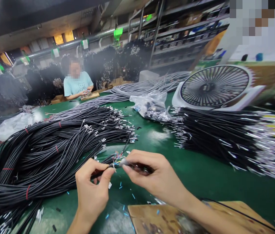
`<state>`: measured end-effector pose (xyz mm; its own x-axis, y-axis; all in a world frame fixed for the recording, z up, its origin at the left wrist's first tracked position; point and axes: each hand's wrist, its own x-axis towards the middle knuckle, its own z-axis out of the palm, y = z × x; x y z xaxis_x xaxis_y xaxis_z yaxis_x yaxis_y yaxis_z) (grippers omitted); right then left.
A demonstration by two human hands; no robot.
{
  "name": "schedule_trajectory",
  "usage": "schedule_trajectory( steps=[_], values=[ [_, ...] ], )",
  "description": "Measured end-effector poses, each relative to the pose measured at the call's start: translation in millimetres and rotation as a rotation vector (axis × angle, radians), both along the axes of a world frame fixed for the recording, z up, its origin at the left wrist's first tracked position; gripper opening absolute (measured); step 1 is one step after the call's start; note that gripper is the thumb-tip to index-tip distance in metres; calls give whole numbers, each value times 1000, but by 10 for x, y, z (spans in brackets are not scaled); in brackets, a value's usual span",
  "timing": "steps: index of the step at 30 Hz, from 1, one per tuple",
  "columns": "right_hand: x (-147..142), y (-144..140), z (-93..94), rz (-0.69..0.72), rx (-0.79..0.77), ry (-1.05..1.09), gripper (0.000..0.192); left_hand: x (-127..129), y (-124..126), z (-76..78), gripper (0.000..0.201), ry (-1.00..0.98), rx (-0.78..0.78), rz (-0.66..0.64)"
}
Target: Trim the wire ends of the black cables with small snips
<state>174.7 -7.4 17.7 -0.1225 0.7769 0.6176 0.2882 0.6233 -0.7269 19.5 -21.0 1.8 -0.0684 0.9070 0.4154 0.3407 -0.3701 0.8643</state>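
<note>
In our left hand (93, 182) we hold a black cable (109, 166), pinched narrowly between thumb and forefinger near its end. Our right hand (149, 175) is just beside it, with the thumb and forefinger also close together, and its fingers curl over a dark object (142, 168); what exactly it is, we cannot tell. Between the two hands, the coloured wires (116, 158) are spread out.

For this cable, we judge that the work is in the middle: the wires are already out of the black cover, but they are loose and not in order. Whether any wire is joined to the dark object, the fingers hide from us.

Beyond and to the left of our left hand lies a big bundle (54, 143) of black cables, with red ties (27, 191) around parts of it; many ends there are pale. To the right of our right hand, well apart, a pile (213, 136) of black cables also shows many pale ends. Which of these are finished, we cannot say, but the quantity suggests much handling. Below our hands, blue scraps (120, 185) lie on the green table (157, 143), near a board (149, 214).
</note>
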Motion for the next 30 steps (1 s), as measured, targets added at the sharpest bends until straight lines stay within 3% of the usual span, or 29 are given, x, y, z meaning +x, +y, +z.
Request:
schedule_trajectory(
  steps=[4, 9, 14, 26, 28, 30],
  values=[
    [9, -24, -19, -72, -119, 102, 7, -2, 12, -21, 16, 13, 58, -1],
    [13, -28, -26, 36, -218, 169, 10, 11, 11, -18, 17, 52, 95, 13],
    [21, -38, -61, 35, -109, 117, 20, 31, 7, -6, 18, 47, 73, 29],
    [43, -67, -122, -148, 211, -203, 26, 18, 6, -17, 17, 174, 194, 58],
    [44, -62, -119, -127, 165, -166, 28, 15, 8, -29, 17, 201, 221, 40],
    [43, -46, -100, -60, 2, -48, 26, 12, 12, -36, 18, 223, 224, 33]
  ],
)
